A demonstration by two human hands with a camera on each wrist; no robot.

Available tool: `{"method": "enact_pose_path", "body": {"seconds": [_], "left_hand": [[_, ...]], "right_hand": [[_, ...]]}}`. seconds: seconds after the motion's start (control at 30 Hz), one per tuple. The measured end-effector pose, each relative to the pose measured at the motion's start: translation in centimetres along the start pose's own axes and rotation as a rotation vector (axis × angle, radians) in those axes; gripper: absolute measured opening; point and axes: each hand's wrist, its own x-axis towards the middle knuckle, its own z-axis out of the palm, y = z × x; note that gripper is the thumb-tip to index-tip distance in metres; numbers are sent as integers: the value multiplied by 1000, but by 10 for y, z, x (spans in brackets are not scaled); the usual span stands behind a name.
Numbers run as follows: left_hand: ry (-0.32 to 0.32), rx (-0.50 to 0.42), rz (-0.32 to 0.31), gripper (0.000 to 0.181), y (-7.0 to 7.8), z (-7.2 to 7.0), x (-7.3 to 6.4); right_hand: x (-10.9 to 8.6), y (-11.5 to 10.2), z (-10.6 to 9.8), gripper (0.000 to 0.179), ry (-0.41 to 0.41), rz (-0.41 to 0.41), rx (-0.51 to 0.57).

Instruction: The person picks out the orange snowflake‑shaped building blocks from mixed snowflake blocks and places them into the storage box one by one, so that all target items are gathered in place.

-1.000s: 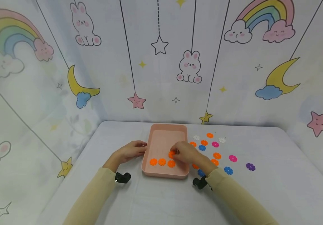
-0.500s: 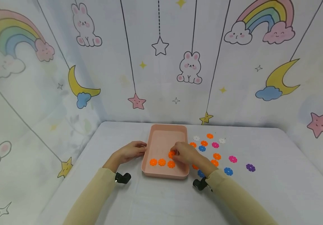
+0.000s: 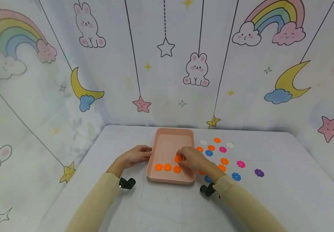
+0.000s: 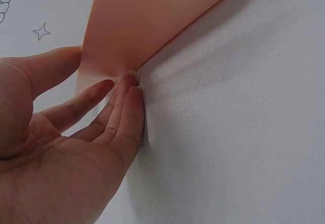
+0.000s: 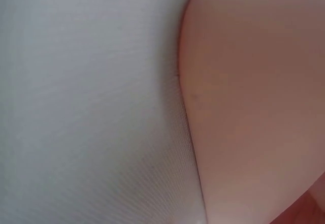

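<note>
A shallow pink tray lies on the white table. Along its near end sit 3 orange flower-shaped discs, among them a corner one. My right hand reaches over the tray's right side and pinches another orange flower-shaped disc just behind that one. Fingers partly cover the disc. At the left wall, my left hand touches the tray with loosely extended fingers. The left wrist view shows the thumb at the tray wall; the right wrist view shows mostly the tray's outside.
Right of the tray, loose flower-shaped discs lie scattered: orange, blue, pink, white and one purple disc. Some are partly behind the right forearm. A patterned curtain hangs behind the table.
Almost nothing differs. The orange disc in my right hand has shifted very slightly; the left hand, the tray and the other discs stay where they were.
</note>
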Motion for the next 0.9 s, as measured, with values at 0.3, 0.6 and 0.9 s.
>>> {"method": "enact_pose_path", "body": {"seconds": [0.3, 0.6, 0.9], "left_hand": [[5, 0, 1, 41, 1, 0, -1], [2, -4, 0, 40, 0, 1, -1], [10, 20, -9, 41, -1, -1, 1]], "right_hand": [[0, 1, 1, 32, -3, -8, -2], [2, 2, 3, 32, -8, -12, -9], [2, 3, 2, 32, -11, -24, 13]]}}
